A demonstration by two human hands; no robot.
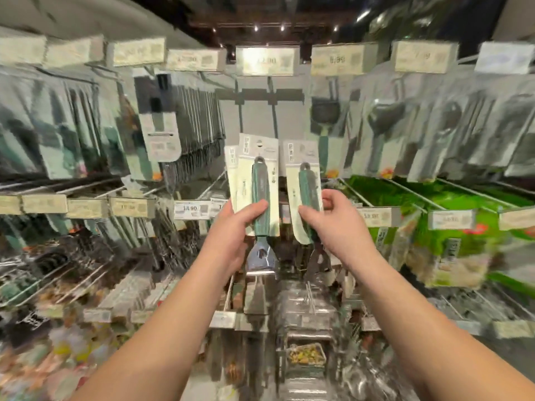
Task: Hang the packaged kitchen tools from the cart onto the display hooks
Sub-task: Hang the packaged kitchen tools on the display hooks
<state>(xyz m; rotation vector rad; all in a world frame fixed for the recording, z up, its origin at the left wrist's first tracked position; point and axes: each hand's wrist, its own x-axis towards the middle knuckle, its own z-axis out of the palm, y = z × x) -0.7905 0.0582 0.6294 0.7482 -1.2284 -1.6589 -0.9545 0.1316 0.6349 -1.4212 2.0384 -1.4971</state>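
The display wall [289, 117] fills the view, rows of hooks hung with packaged tools and topped by price tags; straight ahead, under the centre price tag [267, 61], one bay stands bare, its hook [270, 82] showing as a dark prong against the back panel, too blurred to trace to its tip. Both arms reach up towards that gap. The left hand [231, 227] grips a small stack of packaged scrapers [254, 183], fingers [254, 208] wrapped across the green handle of the front one, its steel blade hanging below the palm. The right hand [333, 221] pinches a single packaged scraper [304, 180] by its green handle, thumb on one side and fingers [330, 202] curled on the other. Every pack stands nearly upright, long axis vertical, card tops pointing up, just below the bare hook and above the hands. The hang hole at the top of each card is the end farthest from the fingers, so I judge the next move a lift and push onto the prong, the right hand's single pack being the easier to thread first
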